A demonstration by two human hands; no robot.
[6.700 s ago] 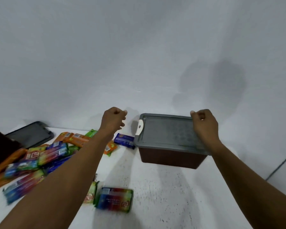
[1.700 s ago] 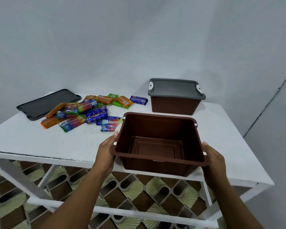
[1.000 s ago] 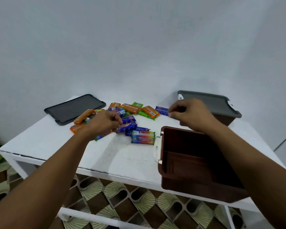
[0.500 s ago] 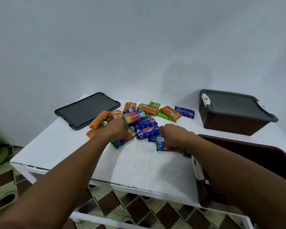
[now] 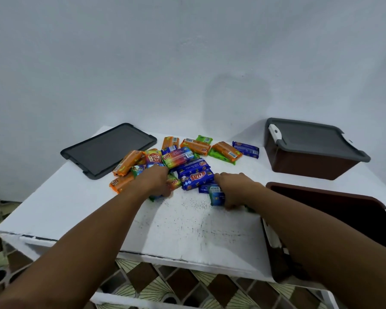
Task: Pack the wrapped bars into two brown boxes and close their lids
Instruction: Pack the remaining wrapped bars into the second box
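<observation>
White bench [image 5: 187, 226] against a pale wall. Bars [image 5: 187, 162]: one loose heap at mid-bench, wrappers orange, blue, green and rainbow-striped. Left grip [image 5: 157, 182]: curled over the heap's near edge; whether it pinches anything, cannot tell. Right grip [image 5: 234, 191]: fingers curled round a blue bar [image 5: 216, 195] just right of the heap. Open box [image 5: 332, 210]: brown, right near corner. Lidded box [image 5: 310, 162]: right rear. Spare lid [image 5: 108, 150]: left rear.

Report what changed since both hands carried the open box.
Both hands let go of the open brown box, set at the table's front right, and moved left to the wrapped bars. The right hand grips a blue-green bar; the left hand rests on others, grip unclear. Lidded box and loose grey lid stayed put.
</observation>
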